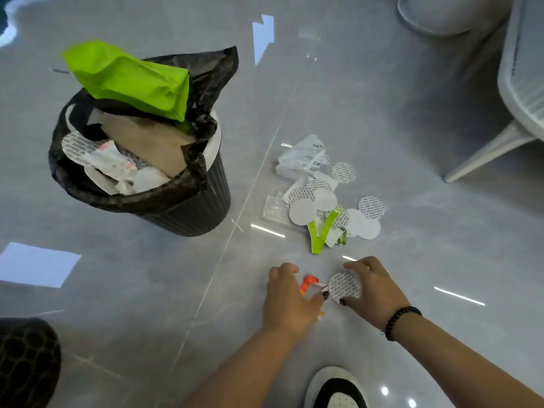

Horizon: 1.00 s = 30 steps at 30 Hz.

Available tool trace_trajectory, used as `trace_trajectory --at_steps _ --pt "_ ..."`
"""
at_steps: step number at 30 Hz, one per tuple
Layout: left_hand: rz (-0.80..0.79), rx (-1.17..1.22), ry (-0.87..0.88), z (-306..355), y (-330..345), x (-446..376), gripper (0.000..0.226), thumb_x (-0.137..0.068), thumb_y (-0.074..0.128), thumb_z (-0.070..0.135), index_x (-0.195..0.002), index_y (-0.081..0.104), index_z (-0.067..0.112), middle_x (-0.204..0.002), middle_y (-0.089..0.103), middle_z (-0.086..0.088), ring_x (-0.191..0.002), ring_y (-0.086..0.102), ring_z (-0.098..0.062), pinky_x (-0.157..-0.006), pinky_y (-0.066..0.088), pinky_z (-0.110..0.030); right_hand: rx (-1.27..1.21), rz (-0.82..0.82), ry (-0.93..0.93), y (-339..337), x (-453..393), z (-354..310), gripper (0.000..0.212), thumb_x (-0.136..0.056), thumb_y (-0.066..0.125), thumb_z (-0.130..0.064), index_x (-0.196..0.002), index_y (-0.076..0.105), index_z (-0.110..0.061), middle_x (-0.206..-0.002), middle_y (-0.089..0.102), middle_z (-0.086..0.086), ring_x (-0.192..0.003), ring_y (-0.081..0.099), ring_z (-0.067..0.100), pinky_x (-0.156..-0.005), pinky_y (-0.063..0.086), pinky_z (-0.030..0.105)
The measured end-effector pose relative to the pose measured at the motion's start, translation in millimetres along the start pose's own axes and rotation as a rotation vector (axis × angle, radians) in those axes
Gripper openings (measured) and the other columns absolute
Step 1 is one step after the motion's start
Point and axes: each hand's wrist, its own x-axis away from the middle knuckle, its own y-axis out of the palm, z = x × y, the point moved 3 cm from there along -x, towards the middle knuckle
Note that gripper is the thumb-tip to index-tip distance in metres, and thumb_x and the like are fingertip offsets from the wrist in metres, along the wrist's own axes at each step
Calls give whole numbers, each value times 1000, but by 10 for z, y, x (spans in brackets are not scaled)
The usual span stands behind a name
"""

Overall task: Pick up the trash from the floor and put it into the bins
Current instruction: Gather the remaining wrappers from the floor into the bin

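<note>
A black ribbed bin (188, 207) with a black liner stands on the grey floor at the left, stuffed with a green bag (129, 81), brown paper and white scraps. Right of it lies a heap of trash (321, 198): round white seal discs, clear wrappers and a green strip (322, 231). Nearer me, my left hand (287, 298) curls over an orange and white wrapper (309, 284) on the floor. My right hand (374, 290) pinches a round printed disc (343, 287) between thumb and fingers.
A white chair (521, 92) stands at the right and a pale round base (447, 13) at the top. My shoe (335, 390) is at the bottom edge. A dark patterned object (26, 360) sits at the bottom left.
</note>
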Motion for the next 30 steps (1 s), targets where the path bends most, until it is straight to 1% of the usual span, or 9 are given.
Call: trace_trajectory --at_steps 2,7,11,14,17,22,24,26,30 --pt "37 -83 20 -22 117 17 66 -71 74 46 -124 42 24 -125 37 3 -118 44 -18 -91 44 -32 -27 16 50 17 -28 117 72 -66 83 -27 -130 51 -19 -128 40 4 -118 47 22 -97 41 26" --pt "96 -193 145 -40 263 -43 61 -72 70 48 -121 43 25 -121 39 3 -114 46 -19 -88 44 -32 -143 28 91 -30 -160 245 70 -60 87 -25 -122 55 -18 -111 37 1 -106 52 22 -96 42 28" --pt "48 -276 260 -15 313 -78 40 -80 66 35 -114 46 27 -117 43 4 -108 49 -19 -84 43 -33 -34 -14 21 -13 -218 181 69 -64 84 -27 -124 52 -20 -118 37 3 -110 48 22 -94 40 25" --pt "-11 -216 291 -45 329 -93 20 -84 56 17 -98 47 27 -105 48 7 -101 54 -19 -79 47 -38 29 -41 -19 -20 -262 138 60 -69 80 -24 -122 52 -18 -120 38 5 -110 48 23 -92 41 26" --pt "-37 -151 266 -118 295 -114 21 -82 58 10 -90 50 28 -97 50 9 -89 58 -15 -79 50 -39 116 -66 -60 3 -284 114 56 -68 79 -25 -116 52 -18 -120 37 5 -109 46 24 -91 45 32" --pt "-11 167 93 -222 143 -151 34 -74 71 3 -83 54 31 -88 64 2 -65 59 -1 -69 51 -20 231 -130 -111 39 -275 46 35 -72 74 -23 -93 46 -20 -111 39 3 -102 44 23 -82 45 30" --pt "11 319 -9 -225 105 -158 30 -73 78 7 -82 57 26 -83 66 0 -60 59 -2 -62 49 -16 82 -123 -64 -45 -330 50 27 -74 72 -21 -81 46 -20 -94 47 0 -89 48 21 -67 41 23" --pt "28 448 -79 -211 79 -164 27 -74 79 8 -83 57 22 -83 67 -3 -57 60 -7 -56 47 -16 -177 -11 43 -196 -414 104 26 -74 74 -20 -72 48 -20 -76 52 -4 -75 48 18 -56 35 18" --pt "22 621 -165 -56 -29 -168 24 -82 70 2 -93 51 13 -85 63 -7 -42 56 1 -44 44 -16 -651 296 261 -545 -633 295 33 -70 79 -7 -93 57 -14 -86 63 10 -77 58 22 -70 48 30"
